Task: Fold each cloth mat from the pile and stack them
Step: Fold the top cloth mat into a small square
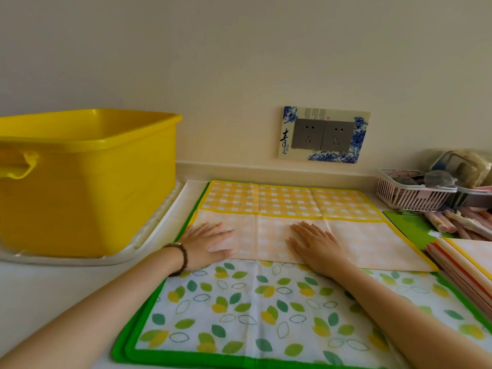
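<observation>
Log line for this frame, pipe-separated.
step: pressing fold | left hand: flat on yellow mat | right hand: flat on yellow mat | folded stack: far right

The things are carried by a white table [53, 283], which is bounded at its far edge by a pale wall. On the left, a white tray [159, 225] is laid on the table, and a yellow tub [87, 182] is stood on it. In the middle, a leaf-patterned mat [239, 310] with a green border is spread flat; a second green edge is seen just outside it at the near left corner. On the right, a stack of folded mats [466, 265] is placed. Behind it, a green sheet [410, 225], pinkish rolls [458, 222] and a pink basket [410, 198] are set near the wall.
</observation>
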Demonstrator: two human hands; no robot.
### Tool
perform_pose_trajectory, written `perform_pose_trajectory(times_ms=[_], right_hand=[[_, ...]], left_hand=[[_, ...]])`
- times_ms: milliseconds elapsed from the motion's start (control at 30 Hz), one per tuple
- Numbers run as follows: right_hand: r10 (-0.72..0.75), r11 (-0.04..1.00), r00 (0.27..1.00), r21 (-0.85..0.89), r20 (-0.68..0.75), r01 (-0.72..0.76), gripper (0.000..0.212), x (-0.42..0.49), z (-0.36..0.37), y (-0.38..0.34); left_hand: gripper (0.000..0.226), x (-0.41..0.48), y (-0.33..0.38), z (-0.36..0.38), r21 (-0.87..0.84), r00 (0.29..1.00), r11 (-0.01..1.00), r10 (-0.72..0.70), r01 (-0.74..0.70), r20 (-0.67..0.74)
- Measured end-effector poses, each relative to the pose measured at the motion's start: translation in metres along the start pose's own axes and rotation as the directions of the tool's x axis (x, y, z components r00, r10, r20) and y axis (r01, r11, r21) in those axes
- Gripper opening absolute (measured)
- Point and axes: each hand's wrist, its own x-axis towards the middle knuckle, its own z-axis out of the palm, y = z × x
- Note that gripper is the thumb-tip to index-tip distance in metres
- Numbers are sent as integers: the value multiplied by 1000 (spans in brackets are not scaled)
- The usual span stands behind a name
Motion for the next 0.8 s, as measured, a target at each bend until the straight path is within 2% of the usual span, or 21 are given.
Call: perform_pose_trajectory(times_ms=[67,133,267,333,400,500,667,733,800], right_hand=[[1,1000,1000,10,-1,-1,58,1,0,0],[-4,999,1000,37,-7,5,56,1,-3,0],[-43,957,999,287,0,41,45,-11,-16,3],[-98,934,995,347,25,84,42,-21,-21,7],[-148,940,987,318,63,120,42,-31,-24,13],[-194,961,973,222,126,163,48,-43,-27,29],[-207,978,963,36,173,204,73,-55,-30,56],[-197,980,966,15,168,197,72,-58,-30,60],[-190,981,969,2,159,192,63,-60,-30,61]], left_hand=[[64,0,5,-1,-10,999,1000,-25,25,-20],[64,0,14,0,-5,998,1000,-6,6,-55],[67,-3,39,4,-6,977,984,179,-181,-120],[63,-6,48,3,-30,959,968,243,-250,-147],[57,-7,53,2,-65,952,958,266,-278,-152],[49,-5,54,2,-146,962,957,230,-251,-148],[44,-1,54,-2,-140,966,967,188,-213,-176],[42,-1,54,-1,-129,962,967,191,-218,-194],[40,-2,56,-1,-113,957,968,196,-223,-213]])
